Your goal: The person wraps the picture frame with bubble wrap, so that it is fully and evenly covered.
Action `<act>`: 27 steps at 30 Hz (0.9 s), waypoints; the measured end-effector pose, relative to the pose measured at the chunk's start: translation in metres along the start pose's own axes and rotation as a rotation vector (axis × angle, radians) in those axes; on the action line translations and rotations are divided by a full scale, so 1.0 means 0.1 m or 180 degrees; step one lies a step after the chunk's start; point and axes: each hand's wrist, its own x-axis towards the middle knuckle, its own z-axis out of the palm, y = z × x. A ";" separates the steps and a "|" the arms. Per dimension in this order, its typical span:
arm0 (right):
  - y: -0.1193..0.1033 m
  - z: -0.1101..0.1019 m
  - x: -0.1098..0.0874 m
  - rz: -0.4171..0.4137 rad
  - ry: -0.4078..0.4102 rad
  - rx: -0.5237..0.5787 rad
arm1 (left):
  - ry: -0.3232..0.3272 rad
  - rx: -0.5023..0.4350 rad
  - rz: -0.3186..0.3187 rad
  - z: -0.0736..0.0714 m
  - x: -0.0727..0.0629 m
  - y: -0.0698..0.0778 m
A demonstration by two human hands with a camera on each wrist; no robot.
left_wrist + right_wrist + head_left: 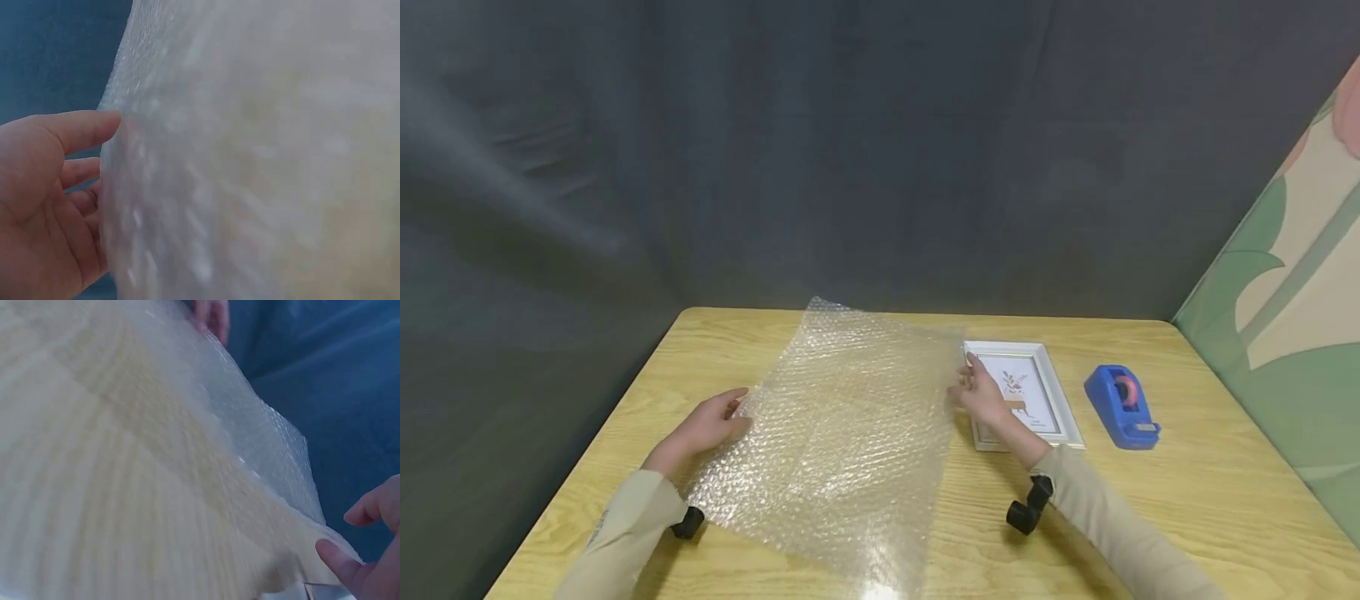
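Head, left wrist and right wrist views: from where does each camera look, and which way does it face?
Head: on the head, facing forward and down at the table and bubble wrap; left hand, right hand and sleeves show.
Left wrist: on that wrist, facing the bubble wrap; only the left hand shows.
Right wrist: on that wrist, facing table and bubble wrap; right hand and part of the left hand show.
Both wrist views share bubble wrap and dark cloth.
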 end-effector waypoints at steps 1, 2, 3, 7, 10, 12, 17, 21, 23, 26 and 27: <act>0.01 0.00 0.04 0.0027 0.0024 0.0057 | -0.0011 -0.0012 -0.0012 0.00 -0.05 -0.01; 0.03 0.00 0.07 0.0047 0.0029 0.0112 | -0.0014 -0.0003 -0.0003 0.00 -0.09 -0.02; 0.04 0.00 0.10 0.0067 0.0022 0.0156 | -0.0001 -0.0004 -0.0005 0.00 -0.13 -0.03; 0.07 0.00 0.16 0.0101 -0.0020 0.0181 | 0.0079 -0.0013 0.0074 0.01 -0.21 -0.07; 0.08 0.00 0.17 0.0045 -0.0033 0.0093 | 0.0107 -0.0081 0.0125 0.03 -0.23 -0.08; 0.08 0.00 0.15 -0.0007 -0.0039 0.0062 | 0.0113 -0.0122 0.0095 0.04 -0.23 -0.08; 0.12 -0.04 0.14 -0.0046 -0.0114 0.0078 | 0.0175 -0.0134 -0.0037 0.10 -0.21 -0.03; 0.14 -0.07 0.16 -0.0046 -0.0182 0.0081 | 0.0276 -0.0034 -0.0045 0.11 -0.20 0.01; 0.14 -0.07 0.19 -0.0053 -0.0238 0.0120 | 0.0382 -0.0021 -0.0090 0.11 -0.21 0.02; 0.15 -0.09 0.24 -0.0086 -0.0333 0.0253 | 0.0512 -0.0071 -0.0147 0.11 -0.27 0.02; 0.16 -0.10 0.25 -0.0074 -0.0348 0.0288 | 0.0529 -0.0089 -0.0173 0.11 -0.30 0.01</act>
